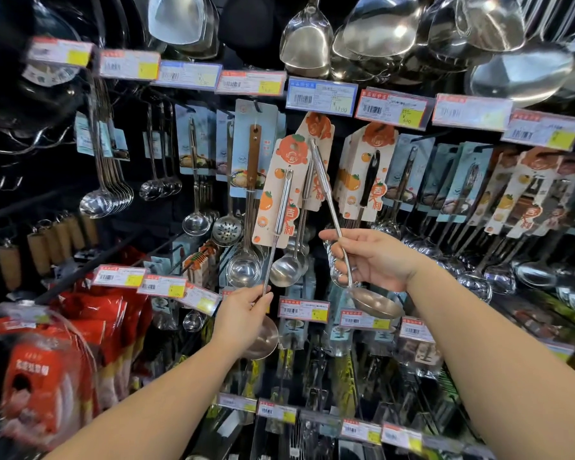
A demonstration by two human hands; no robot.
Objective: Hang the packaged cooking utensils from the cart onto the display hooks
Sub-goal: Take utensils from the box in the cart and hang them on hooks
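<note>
My left hand (pixel 243 315) pinches the thin steel handle of a ladle (pixel 281 210) that is fixed to a white card printed with oranges; its bowl (pixel 263 340) hangs below my hand. My right hand (pixel 369 257) grips the handle of a second steel ladle (pixel 327 194), whose bowl (pixel 375 302) points down to the right. That ladle's top end is raised against an orange-print card (pixel 317 127) hanging just under the blue price tag (pixel 321 96). The hook itself is hidden behind the cards. The cart is out of view.
Rows of packaged ladles and skimmers (pixel 226 227) hang left and right of the two I hold. Large steel spatulas (pixel 307 44) hang overhead. Red packets (pixel 90 327) fill the lower left. Price-tag rails (pixel 302 310) stick out at several heights.
</note>
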